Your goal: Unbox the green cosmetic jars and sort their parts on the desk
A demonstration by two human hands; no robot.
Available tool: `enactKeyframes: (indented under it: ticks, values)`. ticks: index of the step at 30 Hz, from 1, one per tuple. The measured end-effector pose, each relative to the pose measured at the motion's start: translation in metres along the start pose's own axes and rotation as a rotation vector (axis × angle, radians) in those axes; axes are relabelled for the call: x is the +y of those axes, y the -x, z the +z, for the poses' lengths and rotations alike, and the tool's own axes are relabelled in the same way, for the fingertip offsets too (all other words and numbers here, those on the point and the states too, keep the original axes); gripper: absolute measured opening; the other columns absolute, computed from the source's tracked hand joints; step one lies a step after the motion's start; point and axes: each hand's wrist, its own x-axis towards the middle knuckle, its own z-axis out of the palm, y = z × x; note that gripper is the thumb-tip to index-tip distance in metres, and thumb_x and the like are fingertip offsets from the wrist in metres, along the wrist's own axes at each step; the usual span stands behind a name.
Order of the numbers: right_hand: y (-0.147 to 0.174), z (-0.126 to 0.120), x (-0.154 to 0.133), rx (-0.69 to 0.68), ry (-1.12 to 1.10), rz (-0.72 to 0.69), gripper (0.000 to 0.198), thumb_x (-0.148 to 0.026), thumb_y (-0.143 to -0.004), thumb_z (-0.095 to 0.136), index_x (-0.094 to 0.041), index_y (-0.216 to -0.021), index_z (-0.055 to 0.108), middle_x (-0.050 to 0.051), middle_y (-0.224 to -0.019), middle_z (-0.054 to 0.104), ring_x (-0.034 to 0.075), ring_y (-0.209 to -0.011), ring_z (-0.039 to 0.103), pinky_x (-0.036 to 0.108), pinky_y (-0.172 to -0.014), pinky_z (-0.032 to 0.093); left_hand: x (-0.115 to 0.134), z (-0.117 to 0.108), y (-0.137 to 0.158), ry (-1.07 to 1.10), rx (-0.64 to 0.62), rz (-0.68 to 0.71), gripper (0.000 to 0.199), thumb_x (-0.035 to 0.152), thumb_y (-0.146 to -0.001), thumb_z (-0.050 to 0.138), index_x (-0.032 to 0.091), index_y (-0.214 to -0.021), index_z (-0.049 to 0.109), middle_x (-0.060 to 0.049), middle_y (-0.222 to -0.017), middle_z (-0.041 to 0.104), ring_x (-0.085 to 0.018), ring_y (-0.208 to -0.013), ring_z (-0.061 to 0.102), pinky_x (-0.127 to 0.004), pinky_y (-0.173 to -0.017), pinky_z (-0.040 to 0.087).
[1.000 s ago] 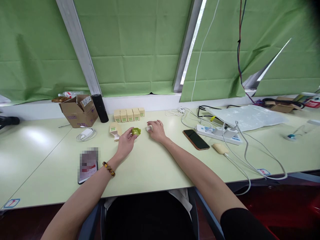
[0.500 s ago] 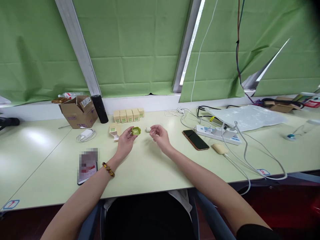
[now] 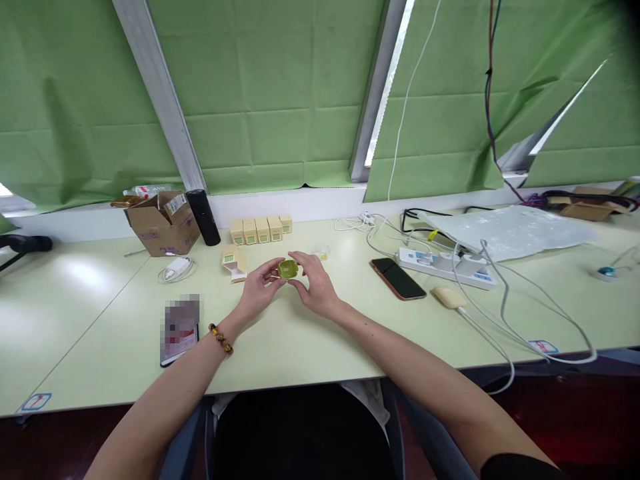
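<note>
A small green cup-like case (image 3: 287, 269), its hollow side showing, is held just above the table between my two hands. My left hand (image 3: 260, 288) grips its left side with thumb and fingers. On the other side, the fingers and thumb of my right hand (image 3: 316, 285) close around the right edge. Beyond my right hand lies a small clear piece with a yellow spot (image 3: 323, 254), too small to make out. An opened cream cardboard box (image 3: 233, 260) stands left of the case, and a row of several similar small boxes (image 3: 263, 230) is behind it.
On the left are a brown carton (image 3: 163, 223), a black cylinder (image 3: 203, 218), a white charger with cable (image 3: 177, 268) and a pixelated phone-like device (image 3: 180, 330). To the right lie a phone (image 3: 397, 279), a power strip (image 3: 445, 265), a beige mouse-like object (image 3: 449, 297) and looping cables.
The green case moved right in my left hand, and my right hand has come onto it. The small white object near my right fingers no longer shows. The camera view shifted slightly.
</note>
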Motion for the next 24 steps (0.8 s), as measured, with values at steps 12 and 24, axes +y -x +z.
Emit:
enactKeyframes:
  ticks: [12,24]
  values:
    - [-0.010,-0.011,-0.001,-0.033,-1.155,0.536,0.040,-0.044,-0.088,0.078,-0.023,-0.121,0.070,0.008,-0.109,0.073,0.022,-0.090,0.069,0.042,-0.089,0.059,0.016,0.003,0.007,-0.212,0.125,0.236,0.042,0.030,-0.095,0.070,0.021,-0.135,0.060,-0.009,-0.113,0.072,-0.012,-0.079,0.064,-0.030,-0.080,0.056]
    - [-0.009,-0.010,-0.008,-0.114,-1.230,0.550,0.049,-0.045,-0.086,0.073,-0.020,-0.128,0.066,0.015,-0.118,0.076,0.024,-0.085,0.067,0.044,-0.080,0.056,0.017,0.003,0.008,-0.325,0.182,0.350,0.018,0.030,-0.096,0.067,0.022,-0.111,0.070,-0.005,-0.096,0.071,-0.014,-0.076,0.063,-0.030,-0.075,0.055]
